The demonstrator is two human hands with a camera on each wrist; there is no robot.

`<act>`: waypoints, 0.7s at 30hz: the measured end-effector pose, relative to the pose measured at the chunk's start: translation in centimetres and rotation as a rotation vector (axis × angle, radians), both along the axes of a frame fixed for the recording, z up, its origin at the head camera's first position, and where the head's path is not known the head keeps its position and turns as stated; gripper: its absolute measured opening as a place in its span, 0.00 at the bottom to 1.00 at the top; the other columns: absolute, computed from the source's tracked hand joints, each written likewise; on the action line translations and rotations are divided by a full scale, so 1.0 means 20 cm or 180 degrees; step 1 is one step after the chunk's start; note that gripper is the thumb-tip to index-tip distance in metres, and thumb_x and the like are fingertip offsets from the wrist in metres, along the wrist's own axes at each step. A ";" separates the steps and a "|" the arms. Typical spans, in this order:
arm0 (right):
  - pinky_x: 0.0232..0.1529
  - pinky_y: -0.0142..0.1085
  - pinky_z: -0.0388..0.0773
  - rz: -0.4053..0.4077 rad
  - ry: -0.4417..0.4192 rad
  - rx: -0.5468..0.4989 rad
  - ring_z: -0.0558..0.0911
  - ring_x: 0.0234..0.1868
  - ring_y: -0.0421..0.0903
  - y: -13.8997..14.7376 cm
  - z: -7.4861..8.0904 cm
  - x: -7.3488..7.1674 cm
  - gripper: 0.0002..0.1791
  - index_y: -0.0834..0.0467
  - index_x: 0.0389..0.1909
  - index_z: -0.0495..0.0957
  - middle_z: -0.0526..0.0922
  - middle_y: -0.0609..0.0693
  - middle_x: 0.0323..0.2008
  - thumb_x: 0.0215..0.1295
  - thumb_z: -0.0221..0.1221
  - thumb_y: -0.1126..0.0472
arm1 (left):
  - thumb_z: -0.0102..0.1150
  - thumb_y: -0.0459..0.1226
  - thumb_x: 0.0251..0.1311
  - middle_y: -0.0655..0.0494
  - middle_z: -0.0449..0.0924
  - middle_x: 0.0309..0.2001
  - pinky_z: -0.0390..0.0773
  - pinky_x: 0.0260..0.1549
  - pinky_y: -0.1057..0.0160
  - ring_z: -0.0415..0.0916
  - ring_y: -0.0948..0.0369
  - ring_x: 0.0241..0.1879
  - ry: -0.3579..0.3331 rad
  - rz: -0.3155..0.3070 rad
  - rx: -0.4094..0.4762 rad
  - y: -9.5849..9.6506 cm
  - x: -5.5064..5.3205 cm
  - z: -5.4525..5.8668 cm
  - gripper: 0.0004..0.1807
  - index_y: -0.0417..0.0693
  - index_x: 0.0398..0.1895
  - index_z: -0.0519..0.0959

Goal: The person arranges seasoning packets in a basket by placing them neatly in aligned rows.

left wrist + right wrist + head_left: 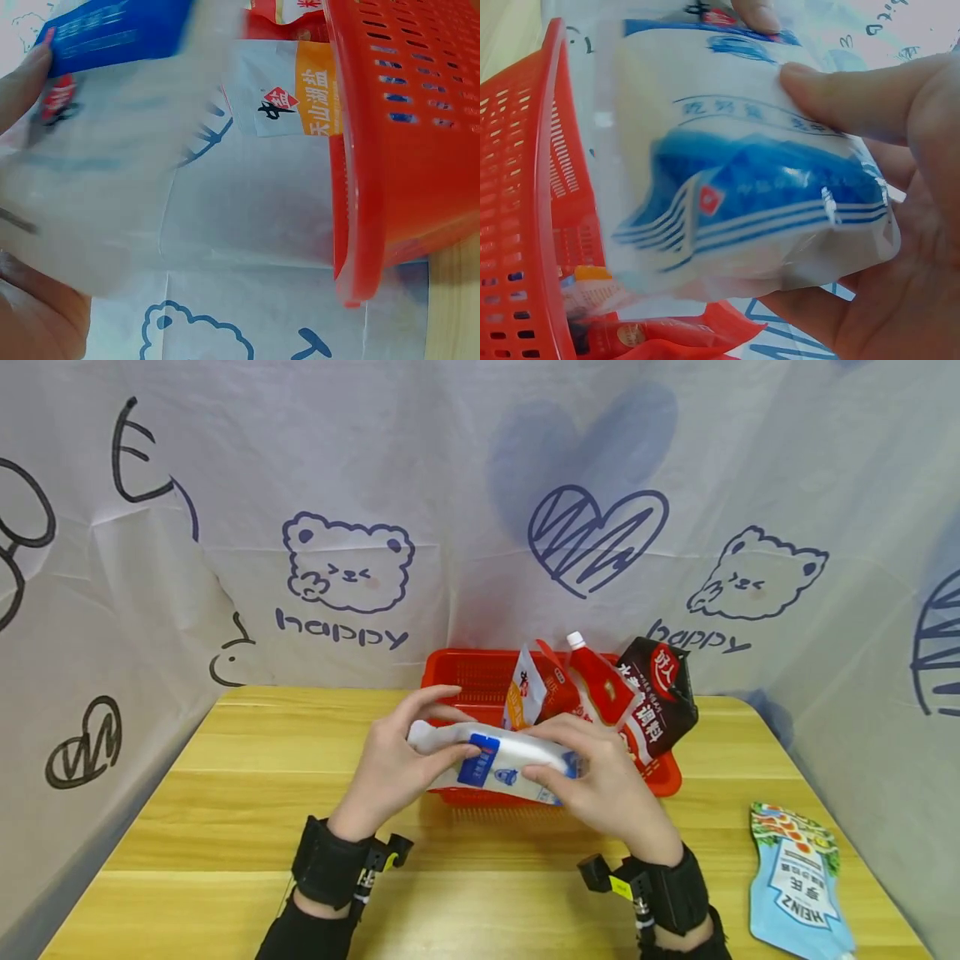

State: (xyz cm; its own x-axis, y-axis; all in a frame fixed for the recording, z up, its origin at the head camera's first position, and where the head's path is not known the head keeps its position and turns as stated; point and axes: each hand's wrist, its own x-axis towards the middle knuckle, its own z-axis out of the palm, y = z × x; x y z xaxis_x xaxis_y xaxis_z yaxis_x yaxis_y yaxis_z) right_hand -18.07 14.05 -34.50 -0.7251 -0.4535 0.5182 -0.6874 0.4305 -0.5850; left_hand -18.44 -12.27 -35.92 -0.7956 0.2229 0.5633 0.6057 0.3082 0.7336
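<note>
In the head view, a white-and-blue salt bag [512,768] is held tilted above the front of a red plastic basket [480,672]. My left hand [393,760] pinches its left end, thumb in front and fingers behind. The right end is gripped by my right hand [603,772]. Blue bands and printed writing on the bag [750,172] show sharply enough in the right wrist view. In the left wrist view the bag [112,172] is blurred, and only part of the left thumb [22,86] and palm appear.
The basket holds an orange-and-white packet [525,689], a red packet [557,689], a white-capped red pouch [596,677] and a dark seasoning packet [652,693] that leans over its right rim. A light blue Heinz pouch [798,885] lies on the wooden table [225,827] at right.
</note>
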 end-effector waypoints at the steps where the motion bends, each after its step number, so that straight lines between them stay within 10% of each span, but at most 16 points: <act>1: 0.41 0.37 0.85 -0.0017 -0.0030 -0.0083 0.82 0.45 0.43 0.00 0.00 0.00 0.20 0.54 0.53 0.86 0.86 0.45 0.48 0.59 0.75 0.63 | 0.80 0.30 0.51 0.54 0.88 0.48 0.87 0.42 0.58 0.84 0.56 0.46 0.0021 0.0051 0.0026 0.00 0.00 0.00 0.35 0.49 0.63 0.77; 13: 0.43 0.38 0.87 -0.0052 -0.0141 -0.0522 0.83 0.46 0.46 -0.01 -0.01 -0.01 0.19 0.59 0.52 0.85 0.86 0.50 0.49 0.59 0.74 0.69 | 0.79 0.31 0.53 0.50 0.90 0.45 0.87 0.41 0.60 0.89 0.56 0.43 -0.0226 -0.0214 0.0145 -0.01 -0.01 -0.02 0.20 0.43 0.50 0.86; 21: 0.45 0.40 0.86 -0.0078 -0.0298 -0.0441 0.82 0.47 0.46 0.00 -0.01 -0.01 0.19 0.57 0.53 0.85 0.86 0.47 0.50 0.61 0.74 0.65 | 0.79 0.28 0.52 0.49 0.90 0.44 0.87 0.39 0.61 0.89 0.55 0.43 0.0089 -0.0220 0.0124 -0.01 -0.01 -0.02 0.20 0.41 0.49 0.87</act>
